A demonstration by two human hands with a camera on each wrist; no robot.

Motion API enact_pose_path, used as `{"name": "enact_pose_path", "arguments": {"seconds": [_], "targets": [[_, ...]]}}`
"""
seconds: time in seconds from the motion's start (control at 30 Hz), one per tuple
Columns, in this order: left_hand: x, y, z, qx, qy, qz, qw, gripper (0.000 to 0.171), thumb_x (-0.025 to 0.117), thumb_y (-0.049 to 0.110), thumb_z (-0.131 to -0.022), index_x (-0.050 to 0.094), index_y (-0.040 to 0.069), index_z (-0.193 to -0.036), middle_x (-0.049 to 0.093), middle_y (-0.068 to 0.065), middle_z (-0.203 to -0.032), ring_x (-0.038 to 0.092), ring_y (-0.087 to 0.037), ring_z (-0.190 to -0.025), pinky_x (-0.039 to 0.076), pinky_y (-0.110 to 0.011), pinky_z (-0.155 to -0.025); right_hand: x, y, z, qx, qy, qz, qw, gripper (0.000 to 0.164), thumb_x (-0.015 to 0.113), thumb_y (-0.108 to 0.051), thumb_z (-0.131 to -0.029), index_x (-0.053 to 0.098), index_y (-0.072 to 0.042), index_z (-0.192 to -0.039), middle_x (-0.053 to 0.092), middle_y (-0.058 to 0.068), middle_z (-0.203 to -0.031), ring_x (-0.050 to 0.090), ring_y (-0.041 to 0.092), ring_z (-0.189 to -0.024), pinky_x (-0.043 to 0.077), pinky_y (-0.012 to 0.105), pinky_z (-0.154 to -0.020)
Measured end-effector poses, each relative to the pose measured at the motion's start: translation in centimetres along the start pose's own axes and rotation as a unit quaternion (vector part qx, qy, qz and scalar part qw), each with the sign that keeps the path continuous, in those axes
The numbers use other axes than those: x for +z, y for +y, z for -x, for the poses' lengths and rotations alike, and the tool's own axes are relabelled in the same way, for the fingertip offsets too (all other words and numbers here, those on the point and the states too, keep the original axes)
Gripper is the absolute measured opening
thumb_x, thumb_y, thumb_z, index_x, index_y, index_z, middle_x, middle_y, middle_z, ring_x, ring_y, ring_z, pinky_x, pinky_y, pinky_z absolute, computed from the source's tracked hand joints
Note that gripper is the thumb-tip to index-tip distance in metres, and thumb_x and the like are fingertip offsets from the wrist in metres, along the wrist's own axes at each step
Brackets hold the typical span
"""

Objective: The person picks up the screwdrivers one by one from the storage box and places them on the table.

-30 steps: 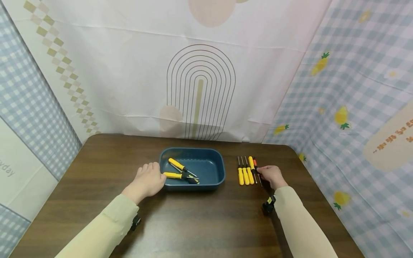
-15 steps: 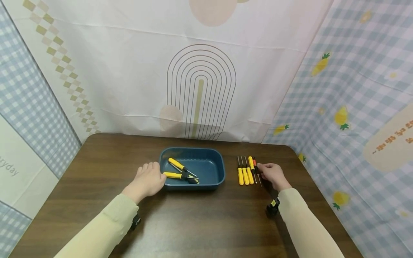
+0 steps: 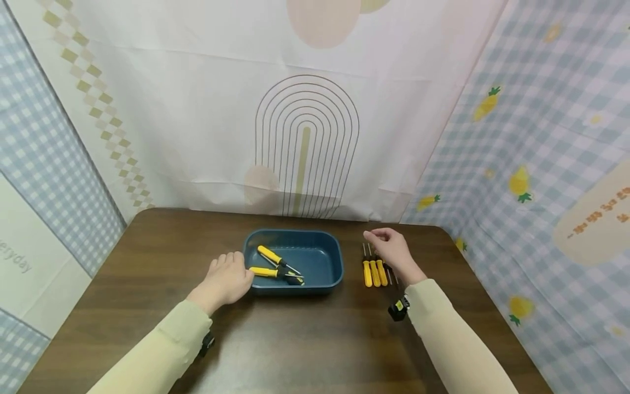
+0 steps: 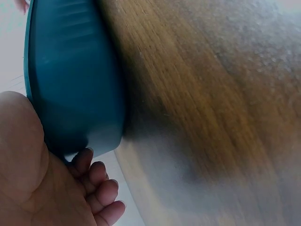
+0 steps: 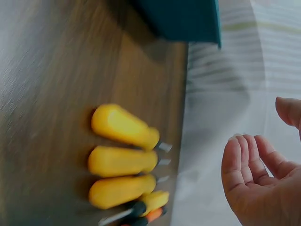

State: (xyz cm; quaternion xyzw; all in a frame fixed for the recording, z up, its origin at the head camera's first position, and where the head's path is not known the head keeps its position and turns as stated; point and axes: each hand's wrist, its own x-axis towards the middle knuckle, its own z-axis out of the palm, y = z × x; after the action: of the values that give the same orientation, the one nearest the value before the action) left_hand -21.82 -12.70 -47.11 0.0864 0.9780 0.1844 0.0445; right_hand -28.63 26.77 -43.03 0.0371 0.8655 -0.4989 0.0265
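My left hand [image 3: 223, 282] holds the left end of a dark blue plastic bin [image 3: 315, 291], its fingers bent at the bin's corner [image 4: 70, 89] in the left wrist view. Inside lie yellow-and-black screwdrivers [image 3: 269, 254], some crossing one another. To the bin's right, several screwdrivers [image 3: 375, 273] form a side-by-side row. My right hand [image 3: 394, 251] is raised over that row with nothing in it, thumb apart from the fingers [image 5: 256, 165]. It hides part of the row in the head view. The right wrist view shows an orange-red handle [image 5: 154, 215] at the row's end.
The brown wooden table [image 3: 315, 339] carries everything. A white patterned cloth [image 3: 206, 126] hangs behind its far edge, and a blue checked cloth [image 3: 531, 126] hangs along the right. Each wrist wears a small black camera [image 3: 398, 309].
My right hand has left the red-handled screwdriver at the row's right end and moved up and left over the row. My left hand stays at the bin.
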Motion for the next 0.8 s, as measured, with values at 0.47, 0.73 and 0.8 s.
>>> {"name": "enact_pose_path", "arguments": {"seconds": [0.47, 0.73, 0.8], "targets": [[0.5, 0.0, 0.0, 0.003, -0.002, 0.002, 1.0, 0.029, 0.045, 0.026, -0.093, 0.047, -0.002, -0.1, 0.045, -0.013, -0.091, 0.042, -0.031, -0.088, 0.033, -0.048, -0.081, 4.6, -2.6, 0.2, -0.06, -0.061, -0.002, 0.996, 0.044, 0.066, -0.043, -0.089, 0.06, -0.011, -0.119, 0.063, 0.009, -0.11, 0.062, 0.032, -0.102, 0.052, 0.039, -0.083], [0.2, -0.2, 0.0, 0.0, 0.003, 0.001, 1.0, 0.029, 0.045, 0.026, -0.093, 0.046, -0.002, -0.1, 0.045, -0.012, -0.09, 0.042, -0.031, -0.086, 0.033, -0.048, -0.08, 8.4, -4.0, 0.1, -0.076, -0.08, -0.027, 0.994, 0.036, 0.068, -0.038, -0.089, 0.062, -0.012, -0.113, 0.066, 0.007, -0.103, 0.063, 0.036, -0.099, 0.051, 0.048, -0.084], [0.2, -0.2, -0.1, 0.002, 0.003, 0.001, 1.0, 0.03, 0.044, 0.026, -0.094, 0.047, -0.002, -0.101, 0.045, -0.012, -0.091, 0.042, -0.031, -0.087, 0.034, -0.048, -0.081, 9.2, -4.2, 0.1, -0.08, -0.087, -0.032, 0.992, 0.036, 0.068, -0.037, -0.089, 0.063, -0.011, -0.113, 0.066, 0.007, -0.102, 0.062, 0.037, -0.1, 0.05, 0.049, -0.085]]}}
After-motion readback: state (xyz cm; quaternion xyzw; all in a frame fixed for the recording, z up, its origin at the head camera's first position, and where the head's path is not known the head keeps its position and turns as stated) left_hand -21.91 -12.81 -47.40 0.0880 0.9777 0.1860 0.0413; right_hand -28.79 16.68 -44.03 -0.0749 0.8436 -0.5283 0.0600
